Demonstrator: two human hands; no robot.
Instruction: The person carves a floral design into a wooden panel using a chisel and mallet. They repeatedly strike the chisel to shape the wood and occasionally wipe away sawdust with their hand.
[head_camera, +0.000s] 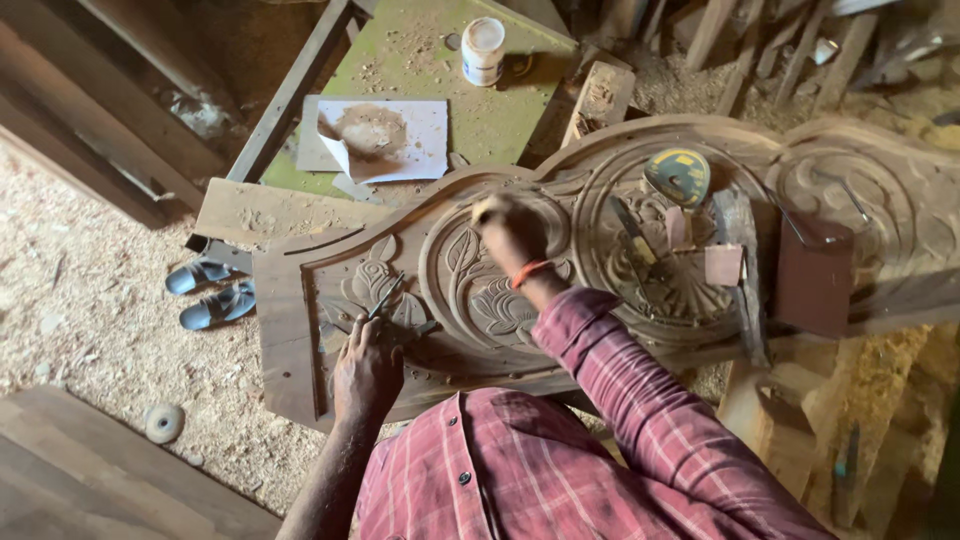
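Note:
A large carved wooden panel (300, 340) with flower and leaf relief lies across the workbench. My left hand (366, 370) rests on its left part and grips a thin metal chisel (386, 296) that points up over a carved leaf. My right hand (511, 228) is closed on a small piece of sandpaper, too small to see clearly, and presses on the round carved ring near the panel's middle. An orange band circles my right wrist (531, 270). My red checked shirt sleeve covers the arm.
A yellow tape measure (677, 175), chisels (632, 230), small wood blocks (722, 264) and a brown board (815, 275) lie on the panel. Behind stand a white jar (483, 50) and stained paper (380, 135) on a green board. Blue sandals (215, 303) and sawdust cover the floor at left.

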